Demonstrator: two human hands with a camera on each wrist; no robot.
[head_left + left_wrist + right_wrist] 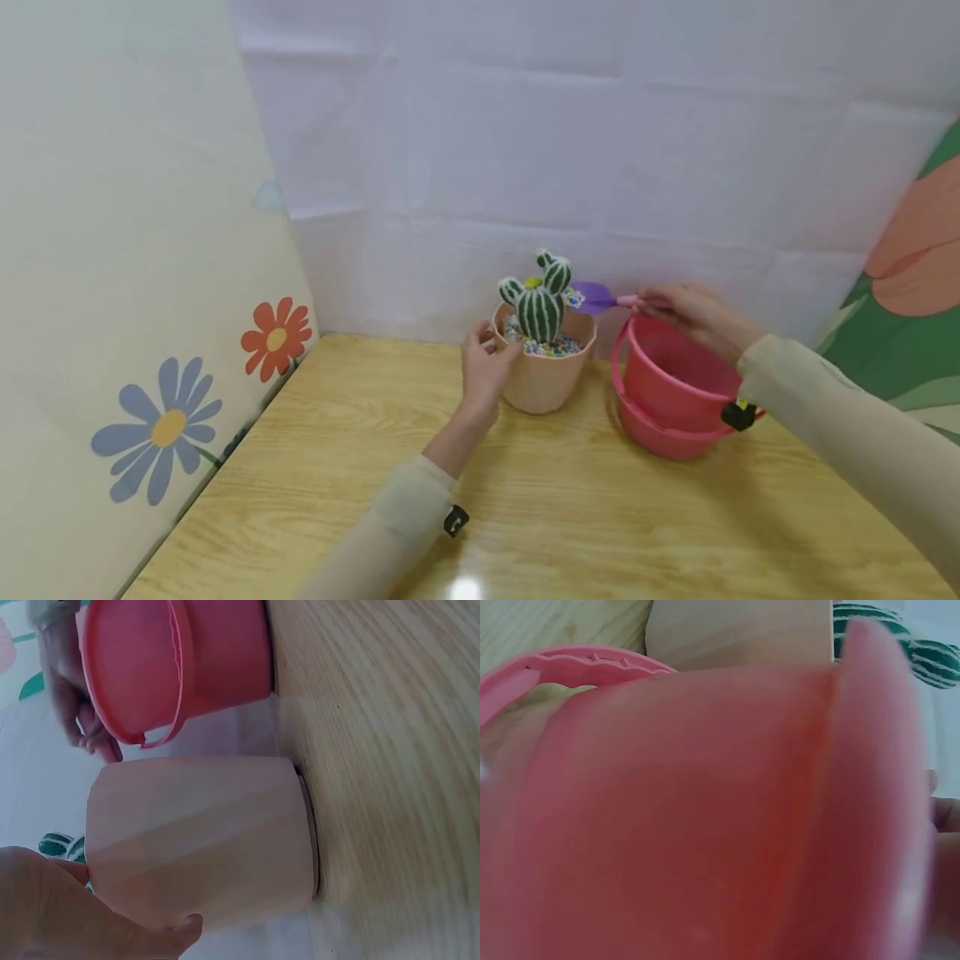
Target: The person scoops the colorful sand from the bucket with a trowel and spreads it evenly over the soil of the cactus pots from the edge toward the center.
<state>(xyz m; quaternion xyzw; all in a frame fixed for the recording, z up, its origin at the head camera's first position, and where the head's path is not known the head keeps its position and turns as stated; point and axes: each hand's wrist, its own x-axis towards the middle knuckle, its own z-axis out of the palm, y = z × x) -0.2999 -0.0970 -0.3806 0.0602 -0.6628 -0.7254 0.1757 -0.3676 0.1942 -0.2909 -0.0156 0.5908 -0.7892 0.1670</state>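
Note:
A knitted green-and-white cactus [539, 313] stands in a peach flower pot [542, 385] filled with small multicoloured beads [555, 345]. My left hand [486, 367] grips the pot at its left rim; in the left wrist view the thumb [176, 934] lies along the outer wall. With my right hand [693, 315] I hold the pink handle of a toy shovel [592, 297]. Its purple blade carries some beads and is over the pot's right side, beside the cactus. In the right wrist view the bucket hides most of that hand.
A pink bucket [667, 417] stands right of the pot, under my right hand, its handle [180, 667] hanging down the side. Both stand on a wooden table [360, 417] near its back edge, against a white cloth [465, 150]. A wall with painted flowers [168, 428] borders the left.

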